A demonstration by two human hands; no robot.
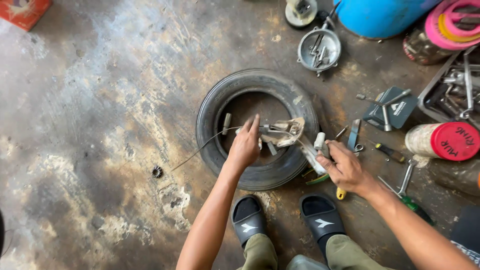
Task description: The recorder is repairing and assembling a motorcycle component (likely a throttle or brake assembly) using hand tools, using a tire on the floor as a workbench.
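Two bare hands at frame centre, above a black rubber tyre lying flat on the stained concrete floor

Item 1: pale metal lever assembly with bracket, held over the tyre's hollow, its long axis running left to right across the frame; a thin grey cable trails from its left end down toward lower left. Assembly lies between the two hands, touching both

Item 2: left hand, closed loosely round the assembly's left end, index finger extended upward, other fingers curled; nearer to the cable end

Item 3: right hand, lower right of the assembly, fingers wrapped firmly round a pale cylindrical handle end; what else lies within the palm cannot be told

Item 4: two black slide sandals, bottom centre

Surroundings: round metal cover holding small parts, upper centre-right; blue drum, top right; grey flat tool case and red-lidded tub, right edge; loose wrenches and screwdrivers, lower right; small dark sprocket, left of the tyre
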